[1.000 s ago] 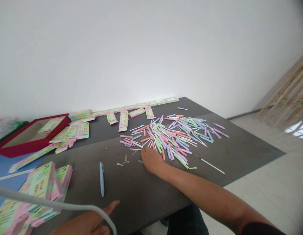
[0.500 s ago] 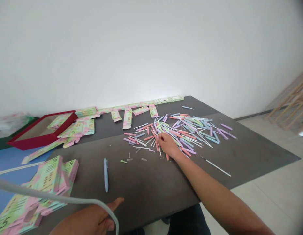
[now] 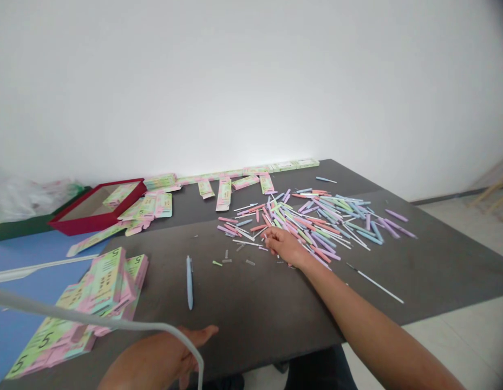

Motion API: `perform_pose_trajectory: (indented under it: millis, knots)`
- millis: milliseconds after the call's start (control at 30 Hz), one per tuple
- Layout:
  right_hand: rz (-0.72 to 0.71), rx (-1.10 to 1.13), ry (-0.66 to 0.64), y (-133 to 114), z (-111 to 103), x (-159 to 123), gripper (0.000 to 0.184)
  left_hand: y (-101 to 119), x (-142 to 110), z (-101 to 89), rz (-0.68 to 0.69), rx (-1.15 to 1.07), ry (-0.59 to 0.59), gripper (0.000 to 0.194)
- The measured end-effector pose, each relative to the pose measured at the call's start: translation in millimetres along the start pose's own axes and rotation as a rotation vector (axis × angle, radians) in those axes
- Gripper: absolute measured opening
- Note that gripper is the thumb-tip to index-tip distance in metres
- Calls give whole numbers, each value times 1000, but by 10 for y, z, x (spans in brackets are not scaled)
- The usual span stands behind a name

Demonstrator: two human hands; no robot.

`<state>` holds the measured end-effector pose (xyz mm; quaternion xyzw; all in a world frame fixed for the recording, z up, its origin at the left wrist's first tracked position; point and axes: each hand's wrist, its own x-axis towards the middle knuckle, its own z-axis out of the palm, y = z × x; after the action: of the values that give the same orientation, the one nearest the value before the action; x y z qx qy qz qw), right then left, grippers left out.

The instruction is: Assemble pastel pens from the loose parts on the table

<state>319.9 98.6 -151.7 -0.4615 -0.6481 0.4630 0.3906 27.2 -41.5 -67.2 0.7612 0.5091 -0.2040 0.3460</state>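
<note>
I have the right hand [image 3: 281, 244] down at the near left edge of the heap of pen parts [image 3: 316, 222], fingers bent in; I cannot tell whether they pinch a piece, since the fingertips merge with the parts beside them. The left hand [image 3: 164, 352] is loose, one fingertip pointing right over the dark table [image 3: 243, 309], and I see nothing in its grasp. A grey cable [image 3: 125, 325] cuts across my view of that hand and hides a strip of it. The heap mixes purple, blue, green and orange barrels with white refills, lying on the table beyond and right of the right hand. Left of that hand I find a few clear tubes [image 3: 227, 261] and a small green clip [image 3: 217, 263]; a blue pen [image 3: 189, 283] lies alone nearer the left hand. One refill [image 3: 379, 285] rests apart, to the right of my right forearm. On the left, stacked printed boxes [image 3: 107, 279] lie partly behind the cable. Past them I see opened cartons [image 3: 148, 208] against a red tray [image 3: 84, 223], with a plastic bag [image 3: 32, 197] farther left. A row of boxes [image 3: 283, 166] lines the wall [image 3: 251, 81] behind.
</note>
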Motion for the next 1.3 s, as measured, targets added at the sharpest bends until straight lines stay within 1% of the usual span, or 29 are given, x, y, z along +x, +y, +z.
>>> perform_pose_trajectory:
  millis: [67,167,267,367,400,500,667,767,900,967,1033,1133,1167,1200,1300]
  knots:
    - [-45,-145,-30,-5,73,-8,18,32,-12,-14,2,-14,0,54]
    - [-73,-408,-68,-47,169,-13,24,69,-28,-21,9,-19,15,55]
    - [-81,-606,-98,-110,249,-23,20,118,-58,-35,-14,-22,17,55]
    - [-69,-699,-124,-150,334,-46,9,174,-95,-64,-32,-10,6,55]
    - [-62,-729,-144,-156,365,-54,9,187,-105,-73,-35,-5,2,55]
    - [-41,-793,-213,-163,455,-54,19,204,-120,-87,-53,-9,5,55]
    - [-25,-775,-271,-200,549,75,10,212,-115,-82,-65,24,31,56]
    - [-21,-674,-265,-217,534,183,4,215,-108,-73,-60,12,32,55]
    - [-17,-420,-231,-161,466,255,2,152,-91,-52,-36,-26,6,53]
    - [-1,-293,-212,-108,447,256,14,109,-79,-57,-22,-18,23,51]
    - [37,-54,-206,-64,446,246,21,90,-64,-86,-7,2,63,50]
    - [111,419,-208,-40,463,231,18,137,-27,-177,-6,41,106,52]
    - [131,535,-209,-42,468,225,18,171,-8,-214,-15,55,110,53]
    - [145,602,-211,-48,471,218,19,208,14,-252,-29,67,111,54]
    - [163,690,-234,-70,468,190,27,304,93,-353,-35,76,116,59]
